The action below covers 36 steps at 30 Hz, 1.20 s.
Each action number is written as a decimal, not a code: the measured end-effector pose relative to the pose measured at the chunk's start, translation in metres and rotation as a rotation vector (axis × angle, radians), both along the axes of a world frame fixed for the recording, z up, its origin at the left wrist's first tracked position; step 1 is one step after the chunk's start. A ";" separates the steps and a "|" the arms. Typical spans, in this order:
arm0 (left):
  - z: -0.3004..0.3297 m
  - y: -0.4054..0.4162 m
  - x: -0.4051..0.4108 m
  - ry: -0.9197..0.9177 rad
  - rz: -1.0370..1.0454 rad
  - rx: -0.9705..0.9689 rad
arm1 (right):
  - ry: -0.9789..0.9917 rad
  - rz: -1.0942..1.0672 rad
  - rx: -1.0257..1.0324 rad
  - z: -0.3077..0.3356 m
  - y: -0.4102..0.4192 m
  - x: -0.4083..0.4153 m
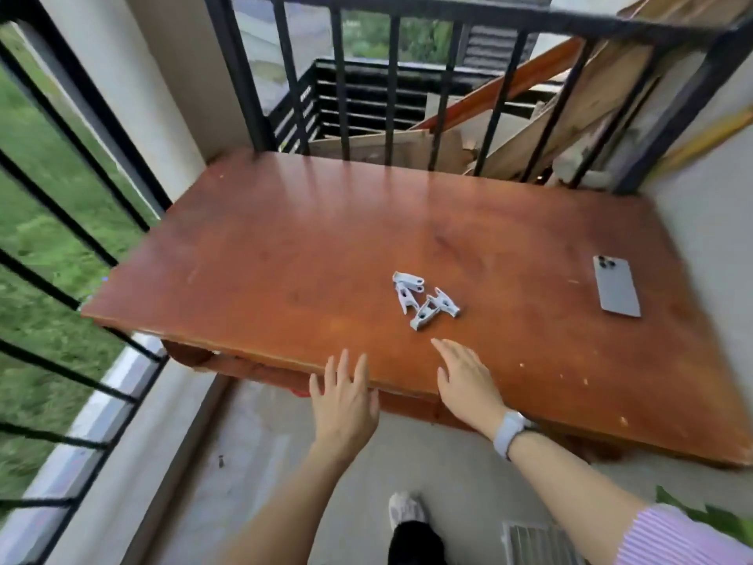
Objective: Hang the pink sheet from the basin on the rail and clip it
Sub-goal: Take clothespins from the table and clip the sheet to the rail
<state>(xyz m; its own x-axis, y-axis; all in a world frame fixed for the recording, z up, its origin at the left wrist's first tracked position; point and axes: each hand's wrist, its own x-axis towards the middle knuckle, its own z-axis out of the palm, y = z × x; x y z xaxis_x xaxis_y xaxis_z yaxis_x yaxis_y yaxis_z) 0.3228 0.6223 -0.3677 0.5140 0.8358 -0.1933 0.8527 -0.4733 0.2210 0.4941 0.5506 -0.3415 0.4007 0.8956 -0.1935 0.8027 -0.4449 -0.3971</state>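
Just beyond the near edge of the wooden surface (285, 246) lies a small heap of pale clips (423, 299), the landmark here. The right hand (468, 381) rests flat nearest to them, fingers straight and pointing at the heap, holding nothing. The left hand (346, 397) sits further left of the clips at the edge, fingers spread and empty. Behind the clips runs the black rail (448, 14). Neither the pink sheet nor the basin is in view.
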 end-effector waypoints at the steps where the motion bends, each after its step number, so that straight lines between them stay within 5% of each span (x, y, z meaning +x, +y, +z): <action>1: -0.013 0.014 0.012 0.018 0.018 -0.034 | -0.031 0.018 -0.032 -0.009 0.017 0.017; 7: -0.063 0.072 0.053 0.123 0.026 -0.152 | -0.370 0.348 -0.079 -0.043 0.096 0.081; 16: -0.068 0.082 0.042 0.078 0.027 -0.259 | -0.552 0.682 -0.092 -0.044 0.123 0.079; 18: -0.056 0.086 0.031 -0.048 0.127 -0.323 | -0.363 0.605 0.018 -0.037 0.125 0.062; 22: -0.022 0.083 -0.013 -0.316 0.307 -0.273 | 0.482 0.195 0.121 0.004 0.131 -0.003; 24: 0.000 0.073 -0.043 -0.454 0.400 -0.233 | 0.710 0.173 0.179 0.027 0.132 -0.042; 28: 0.053 0.038 -0.126 -0.675 0.587 -0.111 | 0.866 0.307 0.216 0.064 0.117 -0.131; 36: 0.128 -0.079 -0.310 -0.879 0.751 0.026 | 0.972 0.632 -0.099 0.103 0.037 -0.314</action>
